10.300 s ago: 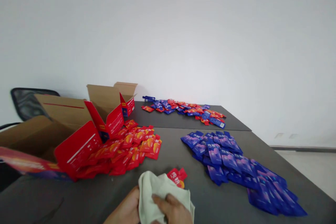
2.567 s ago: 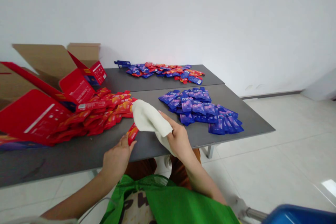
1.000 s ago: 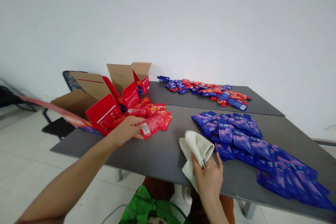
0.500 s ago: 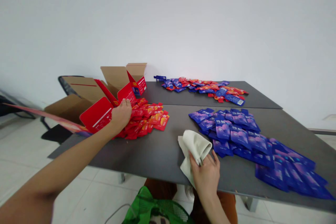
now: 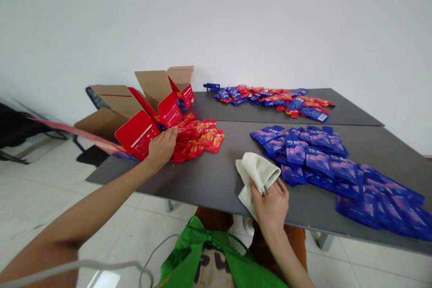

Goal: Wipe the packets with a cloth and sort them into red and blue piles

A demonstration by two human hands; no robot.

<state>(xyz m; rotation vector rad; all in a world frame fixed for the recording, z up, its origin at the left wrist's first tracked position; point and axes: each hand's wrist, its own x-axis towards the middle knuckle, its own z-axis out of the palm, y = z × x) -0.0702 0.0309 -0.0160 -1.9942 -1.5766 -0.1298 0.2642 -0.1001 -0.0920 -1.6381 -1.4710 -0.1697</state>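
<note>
My left hand (image 5: 163,146) reaches onto the heap of red sachets (image 5: 199,137), at its side nearest the open red boxes. Its fingers are pressed together and bent over a red sachet, though their tips are partly hidden. In my right hand (image 5: 271,202) is a bunched pale cloth (image 5: 258,173), held just above the table's near edge. Right beside that hand lies a spread of overlapping blue sachets (image 5: 317,159).
Open red cartons (image 5: 140,132) with raised brown flaps line the left side. A mixed pile of red and blue sachets (image 5: 270,97) lies on the far part of the dark table (image 5: 209,180). A grey cable (image 5: 91,264) crosses the lower left, and a black chair (image 5: 92,155) stands behind the cartons.
My left hand has carried a red sachet from the table's middle leftward onto the red heap and stays there. My right hand keeps the cloth. Earlier both hands were at the cloth.
</note>
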